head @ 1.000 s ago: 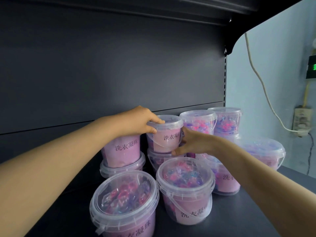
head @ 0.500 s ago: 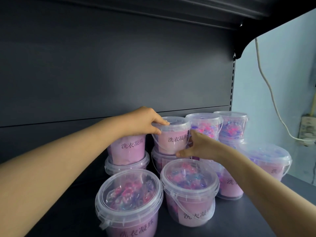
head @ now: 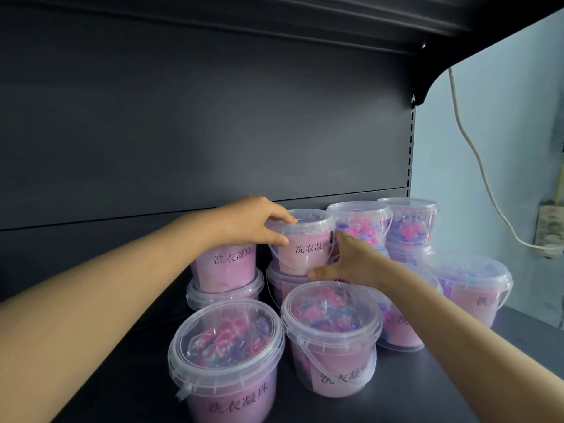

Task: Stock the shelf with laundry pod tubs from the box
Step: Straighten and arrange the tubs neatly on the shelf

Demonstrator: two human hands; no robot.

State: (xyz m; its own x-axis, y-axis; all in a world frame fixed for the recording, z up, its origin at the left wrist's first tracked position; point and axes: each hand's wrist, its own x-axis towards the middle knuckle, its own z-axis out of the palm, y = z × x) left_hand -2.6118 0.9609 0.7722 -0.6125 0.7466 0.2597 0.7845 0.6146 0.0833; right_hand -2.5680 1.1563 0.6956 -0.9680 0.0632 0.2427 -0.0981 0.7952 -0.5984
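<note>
On the dark shelf (head: 412, 389), both hands grip 1 labelled tub (head: 305, 244) that sits directly above a lower tub (head: 282, 285). The left hand (head: 253, 221) curls over its lid rim, and the right hand (head: 351, 261) holds its right side with the thumb near the base. 2 clear-lidded tubs, the front left tub (head: 225, 355) and the front centre tub (head: 331, 331), stand nearest the camera. More stacked tubs (head: 407, 218) line the back, and a white cable (head: 470, 154) runs down the wall.

Head-worn camera, forward-down into shelf (head: 335, 413), close above tubs (head: 225, 346).
</note>
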